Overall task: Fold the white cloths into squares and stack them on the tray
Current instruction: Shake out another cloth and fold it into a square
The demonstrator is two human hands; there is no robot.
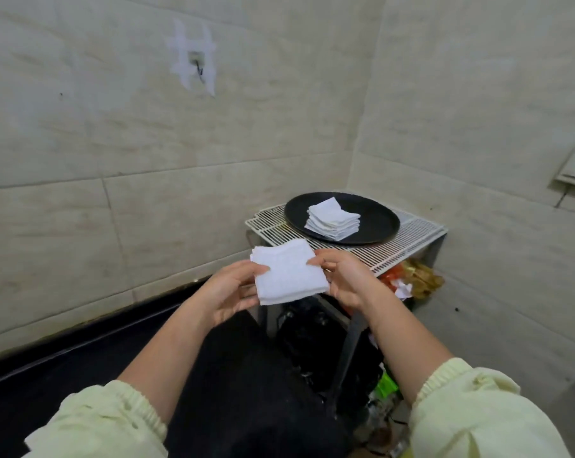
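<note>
— Two hands on it? 
— Yes: left hand and right hand pinch the folded white cloth by opposite edges, in the air before the black tray bearing the stack.

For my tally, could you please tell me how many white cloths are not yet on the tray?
1: a folded cloth held between the left hand and right hand, in front of the tray. More may be hidden.
</note>
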